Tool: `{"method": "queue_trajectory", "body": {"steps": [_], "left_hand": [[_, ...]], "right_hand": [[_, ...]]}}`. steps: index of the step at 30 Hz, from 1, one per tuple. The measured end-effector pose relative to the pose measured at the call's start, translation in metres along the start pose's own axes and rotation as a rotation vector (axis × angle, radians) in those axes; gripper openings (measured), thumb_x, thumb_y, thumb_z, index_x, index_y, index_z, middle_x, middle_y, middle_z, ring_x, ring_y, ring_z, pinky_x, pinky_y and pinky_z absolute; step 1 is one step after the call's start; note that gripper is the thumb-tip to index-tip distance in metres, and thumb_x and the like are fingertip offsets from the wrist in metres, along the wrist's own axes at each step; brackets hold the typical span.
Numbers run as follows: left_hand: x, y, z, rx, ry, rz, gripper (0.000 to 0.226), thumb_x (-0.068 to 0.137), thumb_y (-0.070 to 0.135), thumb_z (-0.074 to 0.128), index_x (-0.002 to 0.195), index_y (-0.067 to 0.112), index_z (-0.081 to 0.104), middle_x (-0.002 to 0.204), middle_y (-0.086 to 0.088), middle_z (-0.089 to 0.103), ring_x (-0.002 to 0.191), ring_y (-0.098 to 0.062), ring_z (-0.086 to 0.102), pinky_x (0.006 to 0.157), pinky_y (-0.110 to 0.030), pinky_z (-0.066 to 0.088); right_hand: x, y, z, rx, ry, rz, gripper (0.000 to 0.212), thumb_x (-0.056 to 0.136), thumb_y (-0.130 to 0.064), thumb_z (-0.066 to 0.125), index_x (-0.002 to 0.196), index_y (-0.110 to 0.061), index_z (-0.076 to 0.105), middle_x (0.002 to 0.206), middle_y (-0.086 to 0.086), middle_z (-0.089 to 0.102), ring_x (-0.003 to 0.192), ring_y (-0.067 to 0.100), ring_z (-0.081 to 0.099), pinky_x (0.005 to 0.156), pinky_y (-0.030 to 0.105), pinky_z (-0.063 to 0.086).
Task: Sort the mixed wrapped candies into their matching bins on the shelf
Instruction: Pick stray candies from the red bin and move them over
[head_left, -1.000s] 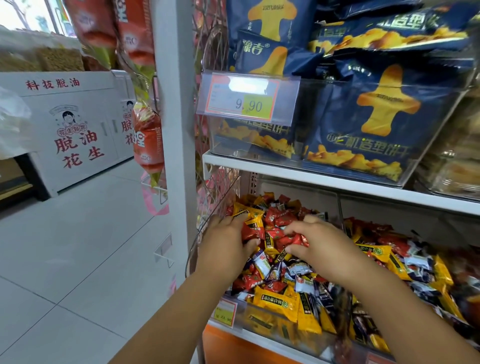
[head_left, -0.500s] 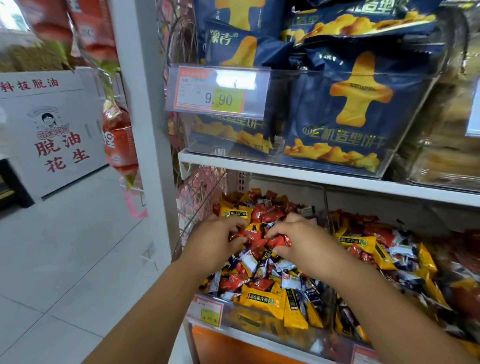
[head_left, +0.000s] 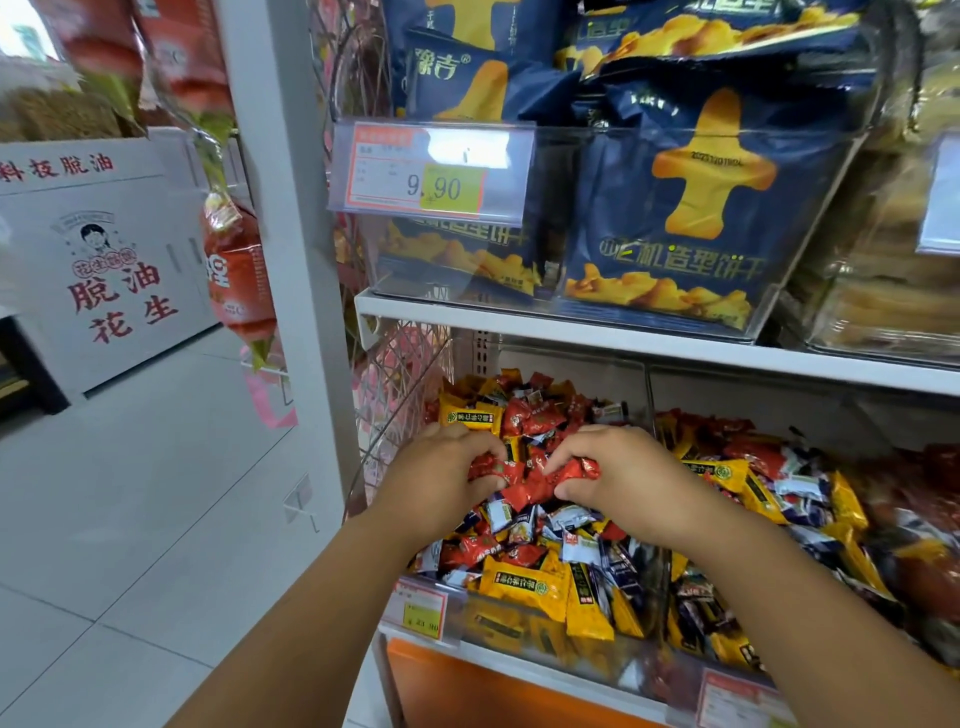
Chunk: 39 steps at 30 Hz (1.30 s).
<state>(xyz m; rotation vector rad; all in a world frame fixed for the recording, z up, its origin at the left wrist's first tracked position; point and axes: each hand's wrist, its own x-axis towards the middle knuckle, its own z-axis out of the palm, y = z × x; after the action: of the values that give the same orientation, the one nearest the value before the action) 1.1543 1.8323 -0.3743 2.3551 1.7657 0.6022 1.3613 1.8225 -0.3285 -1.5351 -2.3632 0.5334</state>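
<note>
Shop shelf, bin: left hand now curled tighter round red candies, right hand pinching more just beside; mixed heap right beneath. Reds gathered, likely ready for moving out.

Mixed candies in clear bin

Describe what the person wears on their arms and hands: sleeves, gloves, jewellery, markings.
Nothing worn shows. The left hand and right hand have no gloves or rings. The left forearm and right forearm are bare to the picture's edge: no sleeve, watch or bracelet.
</note>
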Motion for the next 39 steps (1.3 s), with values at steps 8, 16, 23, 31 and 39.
{"method": "queue_trajectory", "body": {"steps": [8,16,23,31,39], "left_hand": [[0.000,0.016,-0.019,-0.140,0.108,0.016,0.026,0.103,0.031,0.039,0.127,0.022,0.044,0.099,0.006,0.052,0.078,-0.012,0.053,0.064,-0.029,0.037],[-0.003,0.027,-0.006,0.158,-0.185,0.003,0.060,0.085,0.069,0.049,0.132,0.030,0.049,0.125,0.008,0.051,0.106,-0.016,0.056,0.083,-0.031,0.047],[0.001,0.038,-0.010,0.074,-0.077,0.021,0.049,0.095,0.057,0.038,0.121,0.020,0.058,0.107,0.005,0.050,0.093,-0.016,0.057,0.078,-0.034,0.049],[0.007,0.146,-0.003,-0.153,0.004,0.226,0.043,0.095,0.050,0.043,0.125,0.023,0.058,0.103,0.006,0.044,0.096,-0.013,0.049,0.079,-0.028,0.039],[0.019,0.180,0.040,0.085,0.035,0.353,0.068,0.090,0.049,0.058,0.149,0.039,0.024,0.140,0.010,0.044,0.130,-0.016,0.028,0.104,-0.032,0.025]], "right_hand": [[-0.004,0.006,-0.004,0.128,0.080,-0.005,0.011,0.089,-0.031,0.067,0.099,-0.036,0.066,0.112,-0.015,0.059,0.097,0.004,0.057,0.082,0.022,0.044],[-0.024,0.010,-0.020,0.218,0.352,0.030,0.012,0.091,-0.030,0.064,0.095,-0.041,0.062,0.090,-0.024,0.057,0.076,0.003,0.058,0.059,0.012,0.043],[-0.064,0.054,-0.043,0.179,0.440,0.161,0.013,0.092,-0.027,0.063,0.102,-0.035,0.065,0.085,-0.021,0.057,0.065,-0.005,0.053,0.054,0.009,0.038],[-0.106,0.111,-0.044,0.015,0.363,0.296,0.018,0.093,-0.026,0.062,0.110,-0.027,0.064,0.116,-0.002,0.055,0.113,0.017,0.053,0.088,0.023,0.038],[-0.119,0.113,-0.054,0.076,0.358,0.276,0.026,0.097,-0.018,0.055,0.120,-0.028,0.061,0.126,-0.006,0.049,0.114,0.011,0.049,0.086,0.015,0.034]]}}
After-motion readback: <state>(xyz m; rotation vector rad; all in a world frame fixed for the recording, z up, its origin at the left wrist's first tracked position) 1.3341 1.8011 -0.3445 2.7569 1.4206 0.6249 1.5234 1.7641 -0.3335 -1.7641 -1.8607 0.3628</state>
